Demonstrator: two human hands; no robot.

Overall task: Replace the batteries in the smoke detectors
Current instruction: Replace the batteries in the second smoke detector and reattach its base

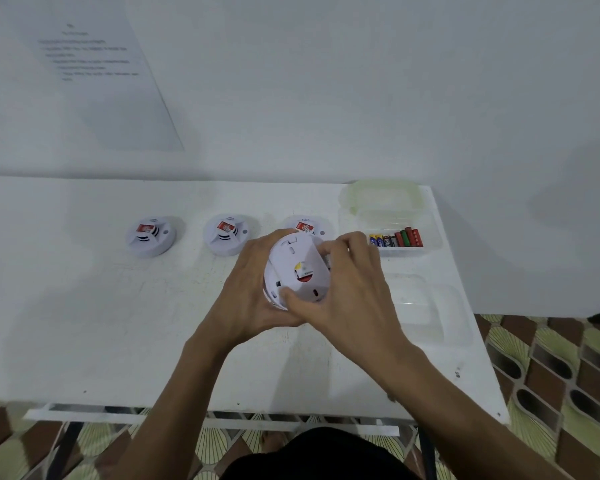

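The fingers of the left hand [250, 285] are being curled round the left rim of a white smoke detector [297, 268], those of the right hand [350, 292] round its right rim. It is being held tilted above the table [118, 323]. Behind, a row of three detectors [227, 233] is being flanked by batteries [397, 237] in a clear tray [430, 233].

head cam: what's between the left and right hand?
A white smoke detector, gripped by the left hand and the right hand from either side. This shows in the head view.
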